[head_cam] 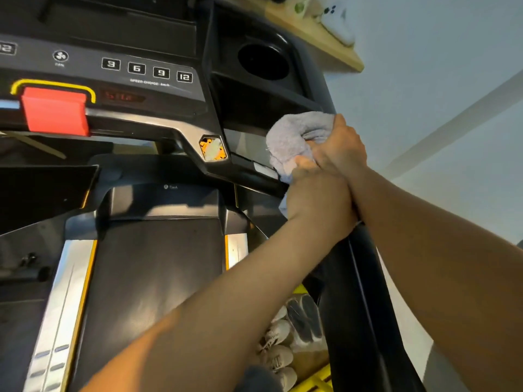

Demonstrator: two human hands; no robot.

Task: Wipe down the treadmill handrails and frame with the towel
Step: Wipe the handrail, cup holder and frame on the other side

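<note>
Upper left, the red plastic safety clip (53, 110) sits on the black treadmill console (152, 89). Right of centre, my left hand (314, 190) and right hand (339, 148) both clutch the bunched grey terry towel (294, 137), its length running up-down, atop the black handrail (365, 278) slanting toward lower right.

Fluffy grey terry towel (294, 137), glossy black plastic console (158, 80), brushed metal side rails (66, 278), pale wood shelf (319, 35)
</note>
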